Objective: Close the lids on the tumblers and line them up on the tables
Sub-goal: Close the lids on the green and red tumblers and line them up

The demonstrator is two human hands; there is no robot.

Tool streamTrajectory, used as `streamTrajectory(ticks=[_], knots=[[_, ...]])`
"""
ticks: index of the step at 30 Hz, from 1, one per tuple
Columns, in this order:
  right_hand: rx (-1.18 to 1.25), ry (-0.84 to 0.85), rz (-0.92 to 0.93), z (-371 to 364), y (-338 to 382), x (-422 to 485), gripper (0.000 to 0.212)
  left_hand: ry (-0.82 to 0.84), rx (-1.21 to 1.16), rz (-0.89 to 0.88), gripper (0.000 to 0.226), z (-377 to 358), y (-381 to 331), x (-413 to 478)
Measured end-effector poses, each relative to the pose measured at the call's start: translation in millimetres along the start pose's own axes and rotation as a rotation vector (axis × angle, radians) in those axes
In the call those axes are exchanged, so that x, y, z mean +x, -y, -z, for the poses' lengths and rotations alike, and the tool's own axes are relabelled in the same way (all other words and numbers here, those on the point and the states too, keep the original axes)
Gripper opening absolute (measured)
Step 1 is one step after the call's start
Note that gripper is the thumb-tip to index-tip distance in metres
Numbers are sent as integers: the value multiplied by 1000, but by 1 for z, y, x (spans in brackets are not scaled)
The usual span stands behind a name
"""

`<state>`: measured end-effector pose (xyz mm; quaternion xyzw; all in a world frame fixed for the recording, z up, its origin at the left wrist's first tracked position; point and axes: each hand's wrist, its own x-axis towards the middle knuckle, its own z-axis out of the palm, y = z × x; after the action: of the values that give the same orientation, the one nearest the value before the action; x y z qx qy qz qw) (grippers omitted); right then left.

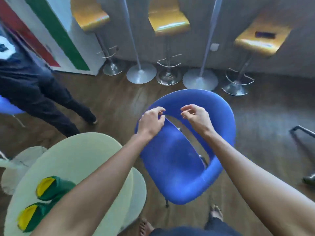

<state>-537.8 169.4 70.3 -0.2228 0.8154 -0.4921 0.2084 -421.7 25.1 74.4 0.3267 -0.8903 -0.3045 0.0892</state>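
Observation:
Two green tumblers with yellow lids, one [46, 187] and the other [29, 218], stand side by side on the pale round table [76, 155] at the lower left, partly hidden by my left forearm. Both my hands are far from them, raised over a blue chair [179, 176]. My left hand [151, 121] hovers at the seat's far edge with loosely curled fingers and holds nothing. My right hand [196, 114] is level with it to the right, fingers half curled and apart, also with nothing in it.
Another person in dark clothes [34, 92] stands at the left. Three yellow bar stools [168, 23] and two round metal table bases [141, 73] line the far wall. My bare feet [146, 227] are on the wooden floor. A dark chair leg [303, 142] juts in at right.

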Motion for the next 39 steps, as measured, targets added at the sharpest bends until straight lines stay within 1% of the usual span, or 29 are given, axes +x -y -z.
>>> streamTrajectory(ticks=[4,7,10,14,21,26,29,35,39], knots=[[1,-111,-68,131,-58,31,19,62,-34,-72,30,-86,-109,43],[-22,-191,-112,219,-89,54,19,121,-39,-118,31,-135,-189,76],[-36,-250,-112,289,-94,88,18,132,-64,-175,29,-163,-257,113],[-62,-278,-38,355,-69,158,18,89,-39,-242,27,-170,-329,183],[-85,-202,69,415,-17,307,22,8,-10,-276,24,-152,-411,329],[-127,-202,144,447,26,439,23,-84,-72,-256,22,-140,-451,459],[-111,-197,174,464,50,506,24,-120,-106,-247,21,-129,-472,530],[-30,-174,218,481,83,632,27,-206,-98,-237,22,-103,-497,651],[-11,-137,276,483,94,721,27,-268,-89,-229,29,-95,-496,728]])
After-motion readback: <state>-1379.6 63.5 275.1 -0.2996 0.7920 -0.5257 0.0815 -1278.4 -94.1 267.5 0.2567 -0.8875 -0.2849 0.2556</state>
